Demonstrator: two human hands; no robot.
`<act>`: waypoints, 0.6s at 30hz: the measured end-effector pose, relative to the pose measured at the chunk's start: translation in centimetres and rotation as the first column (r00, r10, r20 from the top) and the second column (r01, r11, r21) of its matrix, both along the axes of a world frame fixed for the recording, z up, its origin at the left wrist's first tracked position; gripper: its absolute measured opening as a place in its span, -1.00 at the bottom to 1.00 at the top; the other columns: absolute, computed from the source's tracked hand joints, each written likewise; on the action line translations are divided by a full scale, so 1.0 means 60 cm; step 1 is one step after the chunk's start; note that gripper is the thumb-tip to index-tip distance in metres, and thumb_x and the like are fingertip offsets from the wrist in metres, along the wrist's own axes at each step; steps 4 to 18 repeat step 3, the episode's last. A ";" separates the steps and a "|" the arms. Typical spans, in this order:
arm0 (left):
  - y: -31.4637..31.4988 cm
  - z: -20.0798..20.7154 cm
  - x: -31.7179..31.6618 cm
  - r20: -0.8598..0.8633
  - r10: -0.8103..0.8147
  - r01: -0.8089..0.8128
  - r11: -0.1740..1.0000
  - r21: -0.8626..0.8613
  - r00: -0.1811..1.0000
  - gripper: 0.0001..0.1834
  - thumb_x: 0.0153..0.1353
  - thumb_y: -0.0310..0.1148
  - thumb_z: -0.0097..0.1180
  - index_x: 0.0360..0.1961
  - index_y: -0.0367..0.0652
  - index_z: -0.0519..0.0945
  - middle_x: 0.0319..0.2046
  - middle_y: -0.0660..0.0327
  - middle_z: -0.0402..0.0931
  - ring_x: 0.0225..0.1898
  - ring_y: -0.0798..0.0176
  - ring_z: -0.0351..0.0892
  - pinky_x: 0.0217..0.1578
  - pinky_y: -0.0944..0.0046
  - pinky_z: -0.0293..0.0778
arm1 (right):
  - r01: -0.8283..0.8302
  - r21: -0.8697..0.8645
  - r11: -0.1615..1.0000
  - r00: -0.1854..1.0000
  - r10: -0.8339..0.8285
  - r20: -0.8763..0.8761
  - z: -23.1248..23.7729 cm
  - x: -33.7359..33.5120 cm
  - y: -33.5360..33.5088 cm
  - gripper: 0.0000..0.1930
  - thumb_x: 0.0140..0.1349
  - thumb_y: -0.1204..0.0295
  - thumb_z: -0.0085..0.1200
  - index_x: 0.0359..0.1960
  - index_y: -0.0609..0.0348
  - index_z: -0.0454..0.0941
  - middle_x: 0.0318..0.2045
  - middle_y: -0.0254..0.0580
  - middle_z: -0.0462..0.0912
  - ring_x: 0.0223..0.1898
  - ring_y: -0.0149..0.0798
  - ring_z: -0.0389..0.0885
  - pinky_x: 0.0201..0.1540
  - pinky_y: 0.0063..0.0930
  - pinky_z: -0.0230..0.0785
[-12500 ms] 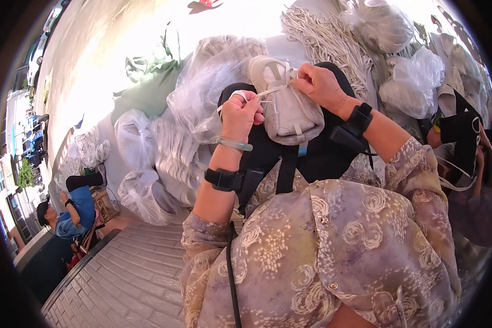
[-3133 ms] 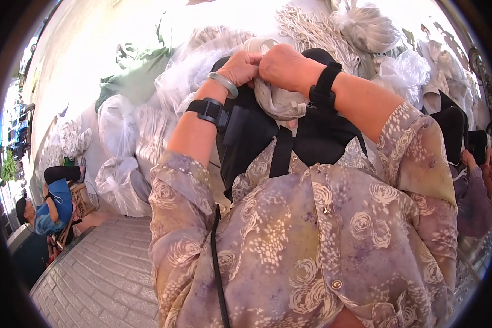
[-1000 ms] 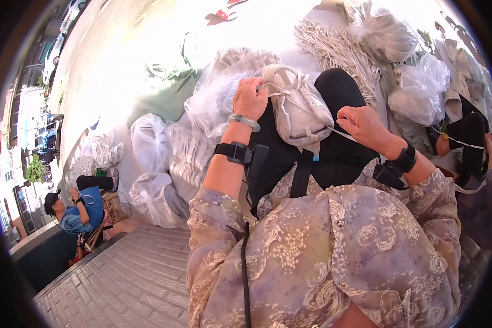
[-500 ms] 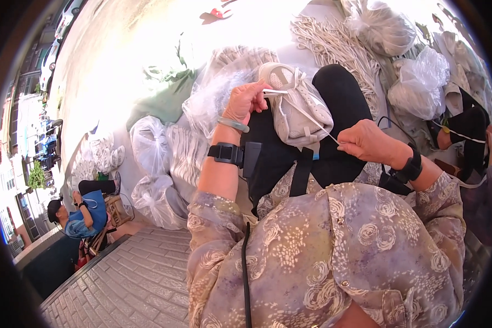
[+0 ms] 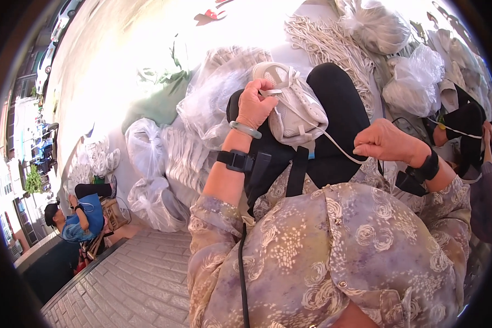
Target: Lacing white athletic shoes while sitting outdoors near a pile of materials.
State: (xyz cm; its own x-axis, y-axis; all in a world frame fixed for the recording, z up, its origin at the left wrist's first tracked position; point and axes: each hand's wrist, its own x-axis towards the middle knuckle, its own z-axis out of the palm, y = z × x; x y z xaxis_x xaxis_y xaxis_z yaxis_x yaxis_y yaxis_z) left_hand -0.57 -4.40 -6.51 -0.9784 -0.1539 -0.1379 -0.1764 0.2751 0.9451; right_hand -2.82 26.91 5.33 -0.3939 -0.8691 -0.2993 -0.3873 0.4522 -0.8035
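A pale, off-white sneaker [image 5: 291, 124] rests on my lap between my knees, its toe pointing away from me. My left hand [image 5: 258, 104] is closed at the shoe's left side, with a white shoelace [image 5: 340, 145] pinched near the eyelets. From the shoe the lace runs in a slack curve down to the right. At that lace's end my right hand [image 5: 387, 143] is closed in a pinch, held apart from the shoe beyond my right knee. Its fingertips partly hide the lace there.
Beyond my knees lie a heap of white laces [image 5: 333, 46] and clear plastic bags [image 5: 415, 82]. More bags [image 5: 153, 202] and stacked pale shoe pieces [image 5: 183, 156] lie to my left. A seated person [image 5: 87, 216] is at far left; another person's dark-clothed leg [image 5: 464, 126] shows at right.
My right hand has moved right and slightly down, drawing out more lace, which now sags. My left hand has shifted slightly right, closer over the shoe's eyelets.
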 end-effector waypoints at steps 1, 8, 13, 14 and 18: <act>0.007 -0.003 -0.003 -0.036 0.061 -0.062 0.998 -0.023 0.997 -0.68 -0.22 -0.40 0.20 -0.33 -0.17 0.54 -0.31 0.25 0.46 -0.56 0.40 0.40 -0.40 0.40 0.42 | 0.093 -0.104 0.990 0.992 -0.101 -0.074 -0.021 -0.016 -0.009 -0.78 0.13 0.35 0.07 -0.51 0.28 0.49 -0.69 -0.07 0.42 -0.67 -0.15 0.41 -0.56 -0.42 0.23; 0.020 0.027 0.000 -0.035 0.130 -0.134 0.945 -0.297 0.991 -0.65 -0.16 -0.38 0.17 -0.25 -0.14 0.51 -0.24 0.23 0.47 -0.55 0.33 0.44 -0.31 0.34 0.43 | 0.292 -0.091 0.952 0.952 -0.299 -0.067 -0.040 -0.049 -0.052 -0.78 0.18 0.36 0.05 -0.45 0.30 0.49 -0.63 -0.12 0.52 -0.62 -0.34 0.44 -0.51 -0.45 0.24; 0.020 0.027 0.000 -0.035 0.130 -0.134 0.945 -0.297 0.991 -0.65 -0.16 -0.38 0.17 -0.25 -0.14 0.51 -0.24 0.23 0.47 -0.55 0.33 0.44 -0.31 0.34 0.43 | 0.292 -0.091 0.952 0.952 -0.299 -0.067 -0.040 -0.049 -0.052 -0.78 0.18 0.36 0.05 -0.45 0.30 0.49 -0.63 -0.12 0.52 -0.62 -0.34 0.44 -0.51 -0.45 0.24; 0.020 0.027 0.000 -0.035 0.130 -0.134 0.945 -0.297 0.991 -0.65 -0.16 -0.38 0.17 -0.25 -0.14 0.51 -0.24 0.23 0.47 -0.55 0.33 0.44 -0.31 0.34 0.43 | 0.292 -0.091 0.952 0.952 -0.299 -0.067 -0.040 -0.049 -0.052 -0.78 0.18 0.36 0.05 -0.45 0.30 0.49 -0.63 -0.12 0.52 -0.62 -0.34 0.44 -0.51 -0.45 0.24; 0.020 0.027 0.000 -0.035 0.130 -0.134 0.945 -0.297 0.991 -0.65 -0.16 -0.38 0.17 -0.25 -0.14 0.51 -0.24 0.23 0.47 -0.55 0.33 0.44 -0.31 0.34 0.43 | 0.292 -0.091 0.952 0.952 -0.299 -0.067 -0.040 -0.049 -0.052 -0.78 0.18 0.36 0.05 -0.45 0.30 0.49 -0.63 -0.12 0.52 -0.62 -0.34 0.44 -0.51 -0.45 0.24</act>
